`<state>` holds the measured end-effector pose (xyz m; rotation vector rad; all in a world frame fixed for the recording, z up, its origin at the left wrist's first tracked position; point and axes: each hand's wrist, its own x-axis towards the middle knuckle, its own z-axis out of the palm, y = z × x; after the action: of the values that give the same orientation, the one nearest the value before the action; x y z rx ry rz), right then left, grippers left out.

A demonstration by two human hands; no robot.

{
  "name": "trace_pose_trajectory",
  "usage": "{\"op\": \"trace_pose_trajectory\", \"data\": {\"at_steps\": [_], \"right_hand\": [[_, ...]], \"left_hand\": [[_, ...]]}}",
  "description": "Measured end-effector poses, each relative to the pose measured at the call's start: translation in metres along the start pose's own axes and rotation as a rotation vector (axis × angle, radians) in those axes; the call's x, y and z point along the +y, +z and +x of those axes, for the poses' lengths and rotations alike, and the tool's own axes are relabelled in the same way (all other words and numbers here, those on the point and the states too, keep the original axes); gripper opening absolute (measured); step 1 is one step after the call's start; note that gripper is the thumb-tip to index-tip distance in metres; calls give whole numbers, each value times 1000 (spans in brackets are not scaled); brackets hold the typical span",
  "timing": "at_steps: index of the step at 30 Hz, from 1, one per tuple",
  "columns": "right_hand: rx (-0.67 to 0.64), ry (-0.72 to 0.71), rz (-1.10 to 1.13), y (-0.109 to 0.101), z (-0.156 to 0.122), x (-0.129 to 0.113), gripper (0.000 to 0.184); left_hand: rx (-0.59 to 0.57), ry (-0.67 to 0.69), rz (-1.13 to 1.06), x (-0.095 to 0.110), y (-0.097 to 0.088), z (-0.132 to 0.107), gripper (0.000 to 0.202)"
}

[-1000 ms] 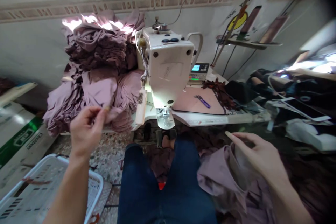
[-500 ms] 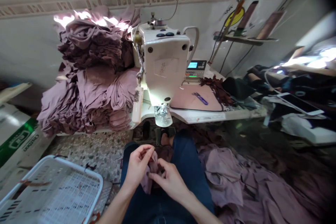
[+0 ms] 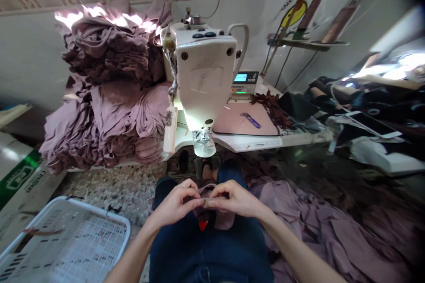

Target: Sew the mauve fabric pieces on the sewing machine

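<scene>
A: Your left hand [image 3: 175, 203] sits over your lap, fingers curled in, its grip pinching the top edge of a small mauve fabric piece [image 3: 222, 220].
B: Your right hand [image 3: 234, 199] meets it from the other side. Its grip is clenched on that same edge, so your fingertips nearly touch in the middle.
A: The fabric piece hangs from both pinches between your knees, against your blue jeans [image 3: 206, 252]. There's a bit of red just beneath it, and I can't tell what that is.
B: Straight ahead of you the white sewing machine [image 3: 202, 79] stands on the tabletop [image 3: 259, 143], with its lamp lit over the needle.
A: To the left of it you've got a tall stack of folded cloth [image 3: 106, 97] in the same mauve, up against the wall.
B: To the right of the machine, purple snips [image 3: 251, 120] lie on a pink mat, and a small display [image 3: 244, 78] glows behind them.
A: Down by your left arm there's a white basket [image 3: 96, 209] on the speckled floor [image 3: 133, 188].
B: By your right arm a loose heap of cloth [image 3: 315, 230] spreads over the floor, just beside your right leg and apart from both hands
</scene>
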<state>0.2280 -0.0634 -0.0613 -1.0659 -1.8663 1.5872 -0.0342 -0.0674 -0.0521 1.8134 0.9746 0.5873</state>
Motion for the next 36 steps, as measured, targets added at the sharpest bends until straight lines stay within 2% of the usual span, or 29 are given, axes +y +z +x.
{"op": "trace_pose_trajectory", "data": {"at_steps": [2,5,8,12,16,18,23,28,33,36], "right_hand": [[-14,-12,9,-4,-1,4,38],[28,-83,10,-10,-2,9,34],[25,-100,-40,-14,-4,10,32],[-3,-74,-103,-11,-5,9,29],[102,-79,-120,-5,-6,11,33],[95,-63,-134,-2,-7,14,32],[105,-47,-90,2,-10,22,30],[125,-59,-35,6,-9,26,36],[114,-63,-24,6,-10,23,36],[98,-45,-26,8,-11,22,34]], "left_hand": [[-18,-23,-115,-2,7,3,41],[-69,-199,-284,-9,16,3,51],[-105,-296,-322,-11,19,2,52],[-17,-190,-163,-1,16,4,41],[57,-131,-72,2,19,4,44],[73,-132,-62,0,22,2,43],[101,-192,-99,-5,25,-1,38],[103,-231,-123,-9,25,0,32],[50,-201,-164,-10,25,-2,35],[70,-156,-137,-9,25,-4,36]]}}
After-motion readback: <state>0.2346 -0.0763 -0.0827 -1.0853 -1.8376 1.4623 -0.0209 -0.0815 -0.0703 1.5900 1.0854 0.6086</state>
